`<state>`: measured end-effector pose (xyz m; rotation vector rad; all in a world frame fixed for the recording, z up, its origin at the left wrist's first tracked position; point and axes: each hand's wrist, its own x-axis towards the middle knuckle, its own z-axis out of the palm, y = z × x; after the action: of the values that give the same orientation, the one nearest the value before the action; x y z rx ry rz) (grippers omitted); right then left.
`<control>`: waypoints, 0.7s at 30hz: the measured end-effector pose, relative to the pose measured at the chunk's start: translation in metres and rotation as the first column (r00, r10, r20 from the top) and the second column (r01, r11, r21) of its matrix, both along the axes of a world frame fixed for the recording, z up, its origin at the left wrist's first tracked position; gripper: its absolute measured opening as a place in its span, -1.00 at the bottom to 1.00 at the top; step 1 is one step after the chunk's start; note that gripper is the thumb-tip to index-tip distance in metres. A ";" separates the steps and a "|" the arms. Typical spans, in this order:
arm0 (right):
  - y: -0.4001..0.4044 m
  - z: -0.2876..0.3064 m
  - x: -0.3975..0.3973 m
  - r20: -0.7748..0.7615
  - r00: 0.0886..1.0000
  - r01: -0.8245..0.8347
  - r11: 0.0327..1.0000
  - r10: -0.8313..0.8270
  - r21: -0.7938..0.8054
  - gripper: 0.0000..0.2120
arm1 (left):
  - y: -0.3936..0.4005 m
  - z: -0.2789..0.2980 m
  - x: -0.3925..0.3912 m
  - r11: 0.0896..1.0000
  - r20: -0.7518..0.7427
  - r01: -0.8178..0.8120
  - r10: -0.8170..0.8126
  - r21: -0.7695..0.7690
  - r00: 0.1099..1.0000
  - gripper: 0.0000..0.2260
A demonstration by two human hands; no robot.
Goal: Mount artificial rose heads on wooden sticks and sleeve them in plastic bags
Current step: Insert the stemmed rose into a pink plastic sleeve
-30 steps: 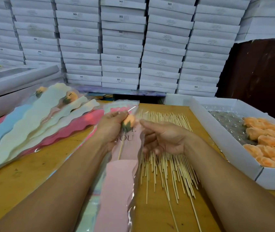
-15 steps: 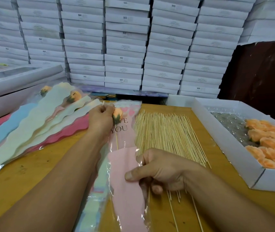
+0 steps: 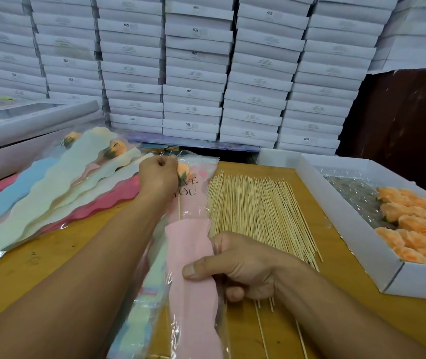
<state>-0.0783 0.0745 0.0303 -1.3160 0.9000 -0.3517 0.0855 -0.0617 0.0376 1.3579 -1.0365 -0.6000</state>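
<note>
A wall of stacked white boxes [image 3: 193,68] rises behind the counter's [image 3: 336,275] far edge, and along its right edge sits an open white tray [image 3: 341,216] of orange rose heads [image 3: 414,229]. Finished sleeved roses [image 3: 51,198] fan over the left side, with a bed of wooden sticks [image 3: 258,211] mid-counter. The right hand [image 3: 243,265] grips the pink plastic bag [image 3: 191,255] at its middle, while the left hand [image 3: 158,174] pinches the bag's top beside the orange rose [image 3: 183,170] on its stick inside.

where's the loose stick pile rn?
Head view, centre-right on the table: the wooden sticks lie between the pink bag and the white tray, just beyond the right hand.
</note>
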 end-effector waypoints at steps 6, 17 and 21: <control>0.003 0.000 -0.001 0.042 0.999 -0.026 0.997 0.029 -0.069 -0.88 | -0.004 0.001 -0.006 1.000 0.034 -0.005 0.005 0.003 0.999 -0.70; -0.003 0.000 -0.007 0.069 0.997 -0.020 0.997 0.025 -0.080 -0.89 | -0.009 0.012 -0.004 0.960 0.119 0.084 -0.120 0.268 0.986 -0.69; -0.009 -0.005 -0.012 0.071 0.997 0.025 0.996 -0.019 -0.083 -0.89 | -0.004 0.022 -0.007 0.959 0.264 0.076 -0.150 0.273 0.953 -0.62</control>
<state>-0.0898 0.0651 0.0255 -1.3630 0.8485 -0.4541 0.0782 -0.0657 0.0592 1.6576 -1.3087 -0.6578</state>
